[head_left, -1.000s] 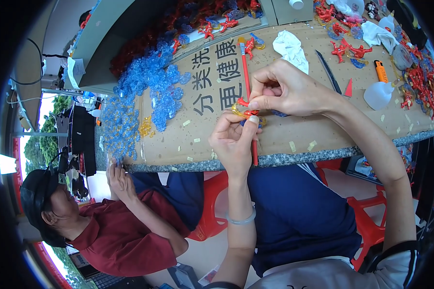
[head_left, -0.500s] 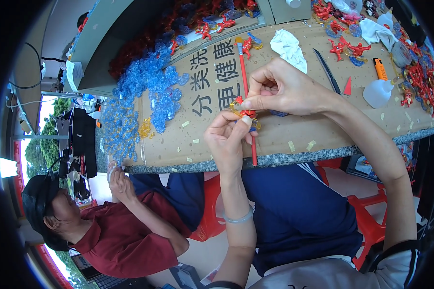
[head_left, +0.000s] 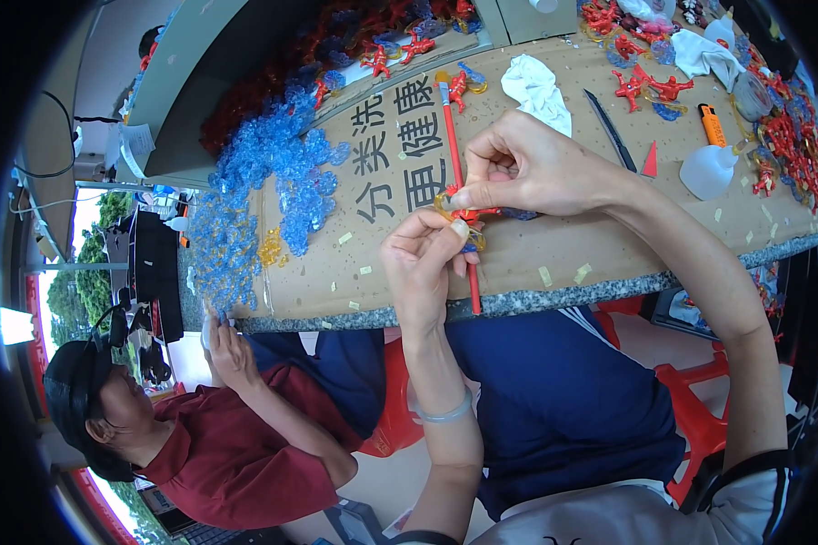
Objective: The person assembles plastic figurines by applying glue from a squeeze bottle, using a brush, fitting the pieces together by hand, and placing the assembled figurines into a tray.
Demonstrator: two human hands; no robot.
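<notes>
Over table edge: two hands, left hand (head_left: pixel 423 268) and right hand (head_left: pixel 527 168), pinch perhaps one red figure (head_left: pixel 468 215).

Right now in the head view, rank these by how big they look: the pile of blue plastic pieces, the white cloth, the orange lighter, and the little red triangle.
1. Pile of blue plastic pieces, by far the largest.
2. White cloth.
3. Orange lighter.
4. Red triangle, close to the lighter in size, so this last order is unsure.

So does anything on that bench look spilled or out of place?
Nothing looks damaged. The blue plastic pieces lie in a loose heap that trails to the bench's left edge. Small pale scraps are scattered on the cardboard sheet near both hands.
</notes>
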